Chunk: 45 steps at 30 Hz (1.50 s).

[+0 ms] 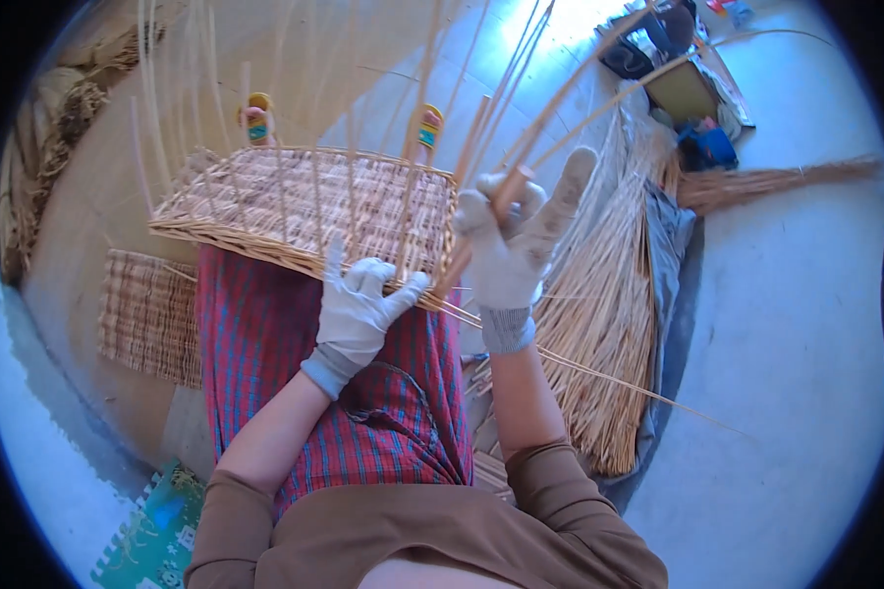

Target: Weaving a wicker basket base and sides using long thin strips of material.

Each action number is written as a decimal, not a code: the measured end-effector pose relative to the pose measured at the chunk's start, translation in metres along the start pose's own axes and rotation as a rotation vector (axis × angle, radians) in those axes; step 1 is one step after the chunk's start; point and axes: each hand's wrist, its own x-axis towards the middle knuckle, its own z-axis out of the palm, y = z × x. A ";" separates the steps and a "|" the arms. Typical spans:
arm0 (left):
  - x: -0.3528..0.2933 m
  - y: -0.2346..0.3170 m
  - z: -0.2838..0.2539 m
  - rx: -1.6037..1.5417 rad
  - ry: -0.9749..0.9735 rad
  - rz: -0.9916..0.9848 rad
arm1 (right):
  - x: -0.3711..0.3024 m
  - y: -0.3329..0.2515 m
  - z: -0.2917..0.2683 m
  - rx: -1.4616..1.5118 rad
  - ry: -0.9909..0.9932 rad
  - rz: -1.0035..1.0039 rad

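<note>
On the lap, left hand (pixel 359 304) presses spread fingers against woven basket (pixel 304 206); right hand (pixel 511 245) grips upright willow rods (pixel 481 167).

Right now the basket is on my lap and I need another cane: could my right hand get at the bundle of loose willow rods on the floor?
Probably yes. The right hand is gripping upright stakes at the basket corner, so it must let go first. The bundle of rods lies just to its right, with nothing between.
</note>
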 end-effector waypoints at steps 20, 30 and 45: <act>0.079 0.017 -0.028 -1.158 -0.733 -0.584 | -0.017 0.041 -0.126 -0.910 -0.912 0.036; 0.058 0.019 -0.019 -0.951 -0.502 -0.387 | 0.033 0.080 -0.113 -0.835 -0.595 -0.270; -0.081 0.039 -0.099 -0.985 -0.381 -0.414 | -0.113 0.088 -0.153 -0.913 -0.571 -0.458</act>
